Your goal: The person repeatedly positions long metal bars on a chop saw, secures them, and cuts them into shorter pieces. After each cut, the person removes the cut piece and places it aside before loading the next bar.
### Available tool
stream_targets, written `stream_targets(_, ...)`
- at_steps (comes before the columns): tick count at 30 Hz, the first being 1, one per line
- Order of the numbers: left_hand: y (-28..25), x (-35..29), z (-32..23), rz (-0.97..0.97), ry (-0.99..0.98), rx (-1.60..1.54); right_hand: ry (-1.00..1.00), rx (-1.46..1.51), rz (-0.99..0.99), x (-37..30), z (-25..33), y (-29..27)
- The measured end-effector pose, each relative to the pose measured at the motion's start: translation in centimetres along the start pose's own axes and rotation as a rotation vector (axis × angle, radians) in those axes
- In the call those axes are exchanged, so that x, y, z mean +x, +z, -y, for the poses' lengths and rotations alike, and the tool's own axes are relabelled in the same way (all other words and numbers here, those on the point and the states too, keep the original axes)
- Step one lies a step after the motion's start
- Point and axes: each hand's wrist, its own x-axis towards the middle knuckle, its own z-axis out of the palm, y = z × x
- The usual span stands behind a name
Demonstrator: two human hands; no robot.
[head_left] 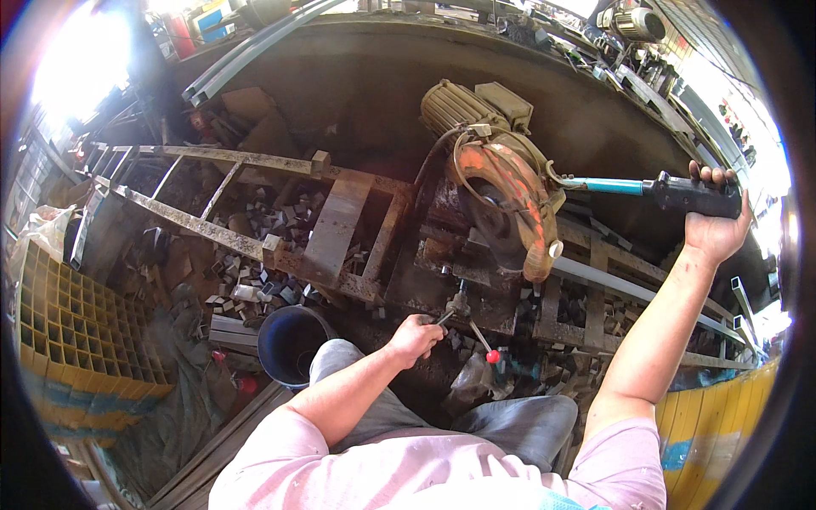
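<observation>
My right hand is wrapped round the black handle at the end of the blue lever of a cut-off saw. The saw has an orange, worn guard and a ribbed motor; its dark round blade is partly hidden under the guard. My left hand is closed on a spoke of the clamp's crank handle, in front of the saw base. Another spoke of this crank ends in a red knob. A light metal tube reaches from beside the saw toward the right.
A rusty roller frame extends left from the saw, with several cut tube pieces beneath. A dark bucket stands by my left knee. Bundled yellow square tubes are stacked at left, with another yellow stack at right.
</observation>
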Motion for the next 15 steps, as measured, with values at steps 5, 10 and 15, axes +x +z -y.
stream_targets(5,0.1,0.2,0.1,-0.008,-0.009,-0.018,-0.008,-0.034,-0.05,-0.4,0.2,0.7)
stream_targets(10,0.3,0.0,-1.0,0.004,-0.011,-0.017,-0.024,0.008,0.03,-1.9,0.5,-1.4)
stream_targets(15,0.1,0.2,0.5,-0.036,0.019,0.053,-0.027,0.017,-0.086,1.5,0.4,0.7)
